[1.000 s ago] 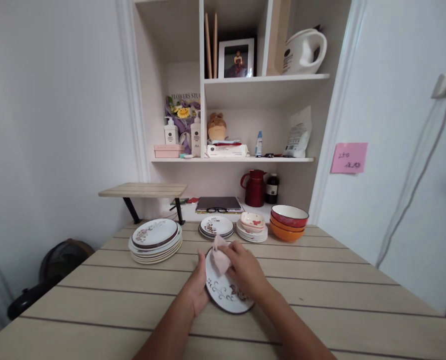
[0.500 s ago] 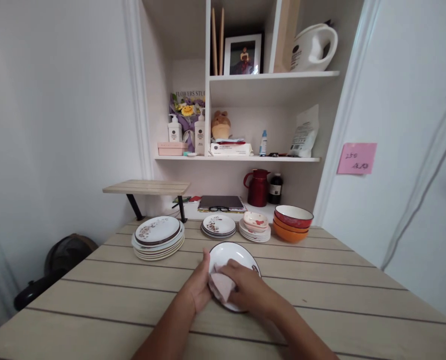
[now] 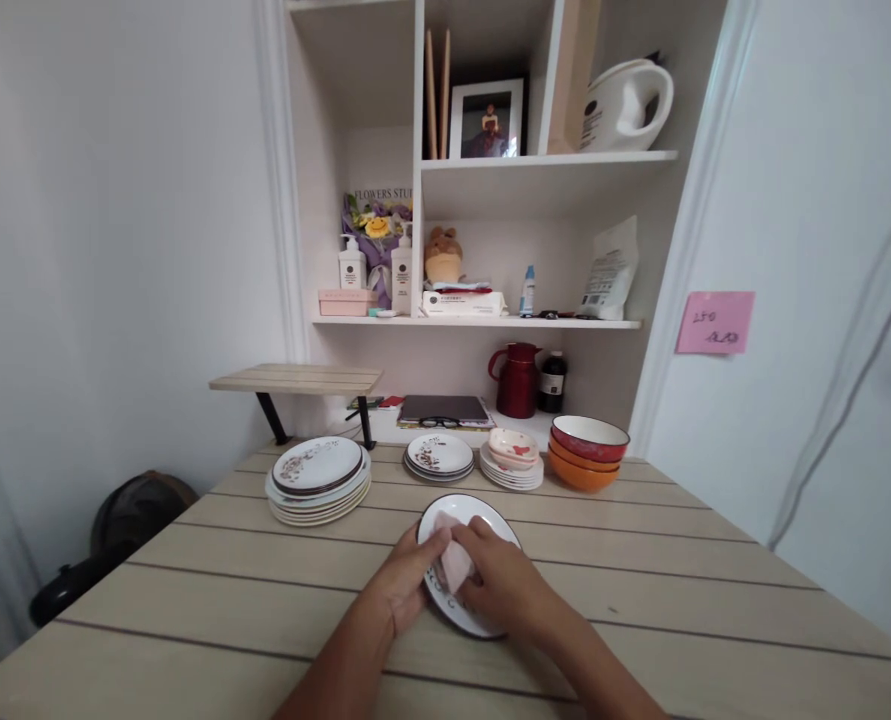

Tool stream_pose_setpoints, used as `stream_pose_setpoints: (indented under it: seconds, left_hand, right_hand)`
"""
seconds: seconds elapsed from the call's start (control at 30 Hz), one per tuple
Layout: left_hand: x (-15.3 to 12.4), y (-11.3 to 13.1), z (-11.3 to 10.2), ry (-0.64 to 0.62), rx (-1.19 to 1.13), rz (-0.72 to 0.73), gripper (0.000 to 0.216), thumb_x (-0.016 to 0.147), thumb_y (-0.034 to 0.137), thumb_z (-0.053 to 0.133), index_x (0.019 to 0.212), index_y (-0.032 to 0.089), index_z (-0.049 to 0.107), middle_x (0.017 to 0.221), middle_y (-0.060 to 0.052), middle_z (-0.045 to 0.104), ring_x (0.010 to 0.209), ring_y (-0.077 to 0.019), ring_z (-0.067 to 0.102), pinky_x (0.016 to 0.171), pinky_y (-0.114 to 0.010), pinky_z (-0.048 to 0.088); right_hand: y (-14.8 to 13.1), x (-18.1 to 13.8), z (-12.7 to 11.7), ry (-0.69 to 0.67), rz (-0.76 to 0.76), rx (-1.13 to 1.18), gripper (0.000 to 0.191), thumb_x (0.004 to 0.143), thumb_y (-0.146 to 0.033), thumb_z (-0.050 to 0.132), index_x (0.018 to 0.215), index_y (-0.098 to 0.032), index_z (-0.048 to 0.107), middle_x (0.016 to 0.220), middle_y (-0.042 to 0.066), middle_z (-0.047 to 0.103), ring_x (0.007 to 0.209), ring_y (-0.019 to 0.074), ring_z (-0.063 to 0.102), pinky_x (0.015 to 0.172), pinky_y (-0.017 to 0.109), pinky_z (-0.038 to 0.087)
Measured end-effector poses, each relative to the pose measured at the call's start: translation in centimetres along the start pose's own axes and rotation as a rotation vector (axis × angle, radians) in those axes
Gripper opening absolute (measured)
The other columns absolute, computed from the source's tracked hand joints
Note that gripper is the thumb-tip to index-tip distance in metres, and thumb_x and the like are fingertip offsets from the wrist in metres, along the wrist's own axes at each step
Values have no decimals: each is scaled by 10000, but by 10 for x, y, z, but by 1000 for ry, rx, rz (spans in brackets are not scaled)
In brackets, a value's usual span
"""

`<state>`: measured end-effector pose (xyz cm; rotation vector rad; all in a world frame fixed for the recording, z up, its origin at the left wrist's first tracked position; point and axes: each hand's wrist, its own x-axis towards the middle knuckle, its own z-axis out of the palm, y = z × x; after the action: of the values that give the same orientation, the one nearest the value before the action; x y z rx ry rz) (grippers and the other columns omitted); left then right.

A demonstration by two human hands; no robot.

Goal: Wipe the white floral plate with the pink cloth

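Cloth moves off the plate's near edge

The pink cloth (image 3: 454, 566) now lies closer to the middle of the plate (image 3: 488, 515), and the left thumb has swung inward over the rim; wiping seems to be working across the face. The right hand (image 3: 501, 580) pinches the cloth, the left hand (image 3: 400, 588) grips the plate's left side. Left fingers are hidden, much of the pattern is covered, and whether the plate touches the surface (image 3: 265, 620) is unclear.
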<state>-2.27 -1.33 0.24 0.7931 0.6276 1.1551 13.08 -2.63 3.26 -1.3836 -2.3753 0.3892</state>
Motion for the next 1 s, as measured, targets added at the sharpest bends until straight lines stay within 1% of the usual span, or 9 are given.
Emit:
stream_pose_setpoints:
  seconds: [0.2,0.27,0.37,0.4,0.5,0.6,0.67,0.87,1.0]
  left_hand:
    - [4,-2,4,154,51,74,519,588,282,779,1051,107,622,871,-138,716,783,-268,670,754,-387,507]
    - [5,-2,2,146,28,71,533,577,290,785,1051,109,621,865,-138,716,775,-268,670,763,-403,505]
    - [6,-3,-3,116,1,57,532,577,294,787,1044,99,621,875,-153,713,792,-277,668,786,-422,498]
    - [7,-3,-4,109,-8,48,530,578,298,788,1039,95,623,874,-157,712,797,-281,668,792,-426,496]
    - [8,-3,-8,94,-33,34,555,563,293,797,1049,89,623,868,-163,712,824,-292,665,814,-430,488]
    - [8,-3,-9,60,-55,37,604,563,265,797,1108,98,598,872,-158,713,865,-295,658,833,-425,482]
    - [8,-3,-9,43,-70,29,594,577,250,788,1118,104,592,869,-154,714,876,-295,656,834,-425,482]
    - [7,-2,-7,66,-58,8,459,607,236,759,1017,86,617,835,-157,713,874,-296,656,822,-422,485]
    - [7,-1,-1,119,-12,5,487,659,340,721,1057,91,592,940,-179,693,943,-306,632,844,-431,472]
  right_hand:
    - [14,-3,-19,21,-92,517,798,674,-207,601,1384,-307,252,1227,61,439,910,156,534,790,292,453]
    - [33,-1,-27,185,-18,651,705,736,-288,568,1374,-295,269,1224,76,440,875,160,551,751,310,479]
    - [59,4,-31,595,208,730,597,780,-428,538,1325,-254,366,1172,87,494,951,203,549,833,363,460]
    - [64,5,-29,614,274,789,595,782,-462,536,1314,-244,385,1162,90,516,976,215,547,863,378,447]
    - [64,7,-18,390,339,1066,592,771,-481,574,1289,-233,432,1160,87,579,1032,233,555,921,403,420]
    - [50,7,-3,69,237,1381,550,758,-410,632,1242,-191,489,1138,105,629,1032,248,585,929,428,418]
    - [43,7,4,-61,206,1565,520,767,-390,631,1205,-134,516,1080,140,661,1002,260,611,920,440,425]
    - [47,11,12,-279,318,1792,437,787,-300,601,1135,-41,550,996,189,688,997,257,627,982,435,374]
    - [52,16,16,-352,414,1874,418,818,-286,523,1153,-36,538,1004,194,685,1010,256,621,993,451,358]
